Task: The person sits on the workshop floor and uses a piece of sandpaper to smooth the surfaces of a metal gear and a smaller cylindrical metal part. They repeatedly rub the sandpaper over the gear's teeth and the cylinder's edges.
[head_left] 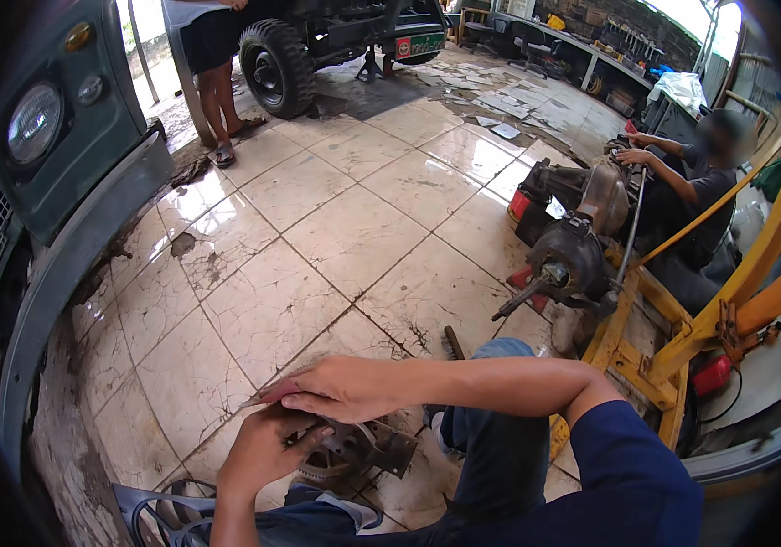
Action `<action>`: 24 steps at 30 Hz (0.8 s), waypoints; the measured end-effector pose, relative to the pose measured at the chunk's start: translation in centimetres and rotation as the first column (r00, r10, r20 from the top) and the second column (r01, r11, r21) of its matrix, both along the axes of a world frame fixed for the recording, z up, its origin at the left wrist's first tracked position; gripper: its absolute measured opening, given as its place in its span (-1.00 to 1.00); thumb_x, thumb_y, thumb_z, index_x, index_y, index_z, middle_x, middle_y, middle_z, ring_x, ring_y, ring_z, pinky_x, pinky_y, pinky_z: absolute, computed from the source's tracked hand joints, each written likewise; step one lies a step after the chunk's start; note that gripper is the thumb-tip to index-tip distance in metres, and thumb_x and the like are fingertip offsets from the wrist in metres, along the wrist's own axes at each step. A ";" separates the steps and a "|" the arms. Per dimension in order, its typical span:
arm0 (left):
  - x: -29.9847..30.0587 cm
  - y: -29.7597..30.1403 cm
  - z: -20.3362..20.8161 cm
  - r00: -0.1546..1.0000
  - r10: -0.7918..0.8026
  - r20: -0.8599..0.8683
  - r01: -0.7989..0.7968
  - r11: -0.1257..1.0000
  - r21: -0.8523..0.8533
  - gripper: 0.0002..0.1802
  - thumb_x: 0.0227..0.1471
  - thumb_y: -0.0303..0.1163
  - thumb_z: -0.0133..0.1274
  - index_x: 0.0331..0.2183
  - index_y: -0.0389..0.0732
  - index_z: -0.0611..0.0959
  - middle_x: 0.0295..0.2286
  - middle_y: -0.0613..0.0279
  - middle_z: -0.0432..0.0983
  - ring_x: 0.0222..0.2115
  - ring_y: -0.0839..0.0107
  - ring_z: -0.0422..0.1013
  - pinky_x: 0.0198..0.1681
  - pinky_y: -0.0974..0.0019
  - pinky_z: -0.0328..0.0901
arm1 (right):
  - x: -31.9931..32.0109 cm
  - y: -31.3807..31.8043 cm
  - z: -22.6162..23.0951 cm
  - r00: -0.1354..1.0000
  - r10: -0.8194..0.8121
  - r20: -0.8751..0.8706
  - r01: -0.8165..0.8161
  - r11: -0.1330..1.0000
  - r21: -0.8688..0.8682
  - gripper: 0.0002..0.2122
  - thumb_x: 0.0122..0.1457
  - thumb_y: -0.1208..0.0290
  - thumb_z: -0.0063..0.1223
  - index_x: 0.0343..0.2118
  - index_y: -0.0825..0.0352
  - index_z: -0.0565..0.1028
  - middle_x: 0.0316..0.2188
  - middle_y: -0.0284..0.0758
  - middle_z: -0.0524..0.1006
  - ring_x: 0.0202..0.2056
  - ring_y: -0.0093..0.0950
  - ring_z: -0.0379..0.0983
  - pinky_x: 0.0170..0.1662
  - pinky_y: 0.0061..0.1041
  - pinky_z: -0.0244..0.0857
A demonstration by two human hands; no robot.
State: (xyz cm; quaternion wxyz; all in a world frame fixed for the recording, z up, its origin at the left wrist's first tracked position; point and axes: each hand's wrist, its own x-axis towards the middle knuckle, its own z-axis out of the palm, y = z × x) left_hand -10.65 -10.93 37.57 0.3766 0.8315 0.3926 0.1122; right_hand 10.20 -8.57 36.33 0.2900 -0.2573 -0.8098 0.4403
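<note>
A greasy metal part with a toothed gear and a flat bracket plate is low in front of me, between my knees. My left hand grips its left side with curled fingers. My right hand reaches across above the part, its fingers pressed together over the left hand's fingertips. Something flat and dark red shows under the right fingers; its kind is not clear. A brush with dark bristles lies on the tiles beyond my right knee.
At right, a gearbox-like assembly stands by a yellow hoist frame, with another person handling it. A dark green vehicle front borders the left. Beyond are a vehicle on a stand, a standing person's legs and broken tiles.
</note>
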 end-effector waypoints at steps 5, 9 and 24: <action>0.0 0.5 -0.7 0.998 -0.054 0.028 0.053 0.998 0.034 -0.78 0.02 -0.50 0.20 -0.21 -0.26 0.73 -0.26 -0.02 0.65 -0.21 0.04 0.55 -0.10 0.16 0.41 | 0.4 0.8 -0.6 0.999 0.036 -0.025 -0.034 0.996 0.081 -0.64 0.40 0.25 -0.18 0.04 0.44 0.45 -0.29 0.05 0.57 -0.24 0.05 0.50 -0.19 -0.14 0.37; -0.6 1.0 -2.0 0.989 -0.122 0.082 0.123 0.992 -0.004 -0.65 -0.09 -0.69 0.04 -0.20 -0.29 0.71 -0.21 -0.07 0.62 -0.14 -0.01 0.52 -0.02 0.15 0.38 | 0.7 1.2 -1.1 0.998 0.065 0.020 -0.067 0.992 0.103 -0.63 0.40 0.25 -0.18 0.05 0.45 0.45 -0.27 0.05 0.58 -0.22 0.03 0.51 -0.17 -0.15 0.38; 0.3 0.8 -0.6 0.978 -0.169 0.120 0.184 0.975 -0.126 -0.27 -0.43 -0.82 -0.27 -0.14 -0.37 0.68 -0.18 -0.13 0.61 -0.01 0.05 0.48 0.13 0.19 0.30 | 1.2 1.3 0.1 0.978 0.112 0.173 -0.119 0.993 0.026 -0.69 0.38 0.38 -0.18 0.08 0.42 0.43 -0.12 -0.01 0.56 -0.11 0.00 0.49 -0.06 -0.18 0.38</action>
